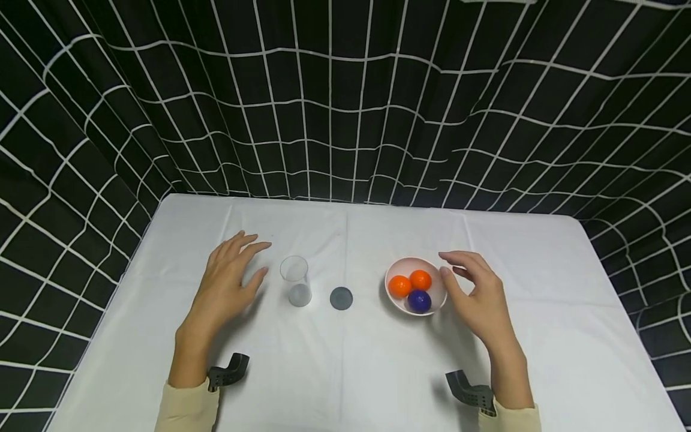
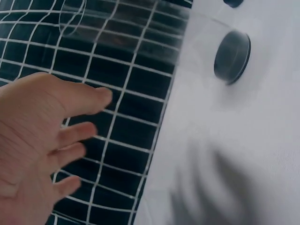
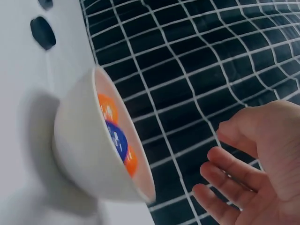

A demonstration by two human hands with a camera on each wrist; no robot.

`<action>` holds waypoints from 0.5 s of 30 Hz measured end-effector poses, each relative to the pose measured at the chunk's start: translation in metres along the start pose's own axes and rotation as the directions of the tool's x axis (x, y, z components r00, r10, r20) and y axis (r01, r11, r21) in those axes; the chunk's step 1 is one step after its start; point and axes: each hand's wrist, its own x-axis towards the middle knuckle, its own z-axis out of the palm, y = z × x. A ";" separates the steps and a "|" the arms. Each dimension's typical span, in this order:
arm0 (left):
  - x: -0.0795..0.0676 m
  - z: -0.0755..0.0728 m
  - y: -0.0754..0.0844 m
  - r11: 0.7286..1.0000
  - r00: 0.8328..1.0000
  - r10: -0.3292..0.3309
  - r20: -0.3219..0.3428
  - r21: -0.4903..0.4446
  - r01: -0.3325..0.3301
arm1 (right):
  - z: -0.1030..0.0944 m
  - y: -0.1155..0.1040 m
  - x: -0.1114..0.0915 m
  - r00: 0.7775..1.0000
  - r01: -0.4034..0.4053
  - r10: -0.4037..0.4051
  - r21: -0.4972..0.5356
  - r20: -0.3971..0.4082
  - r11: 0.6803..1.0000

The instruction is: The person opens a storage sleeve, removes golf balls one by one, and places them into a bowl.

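My left hand (image 1: 229, 282) hovers left of a clear glass (image 1: 295, 271), fingers spread and thumb towards it. The glass stands upright with a grey round (image 1: 299, 295) at its base, seen too in the left wrist view as a dark disc (image 2: 232, 57). Over on the right, a bowl (image 1: 390, 299), pale pink inside, holds two orange balls (image 1: 420, 279) and one dark blue ball (image 1: 418, 301). My right hand (image 1: 477, 294) is beside its right rim, fingers bent loosely and holding nothing. The right wrist view shows a gap between hand and bowl (image 3: 77, 140).
A flat grey disc (image 1: 341, 298) lies on the white-covered table (image 1: 345, 372) between the glass and the bowl. Black curtains with a white grid (image 1: 345, 108) surround the table's back and sides.
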 end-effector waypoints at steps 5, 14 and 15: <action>-0.005 -0.002 -0.009 1.000 0.998 0.014 -0.066 0.025 -0.012 | -0.016 0.012 -0.006 0.999 -0.023 0.020 -0.108 -0.025 0.994; -0.008 0.001 -0.019 1.000 0.998 -0.006 -0.066 0.029 0.008 | -0.027 0.038 -0.010 1.000 0.022 -0.017 -0.308 0.018 0.951; -0.008 0.002 -0.020 0.999 0.998 -0.011 -0.060 0.031 0.012 | -0.026 0.040 -0.011 1.000 0.029 -0.024 -0.319 0.020 0.947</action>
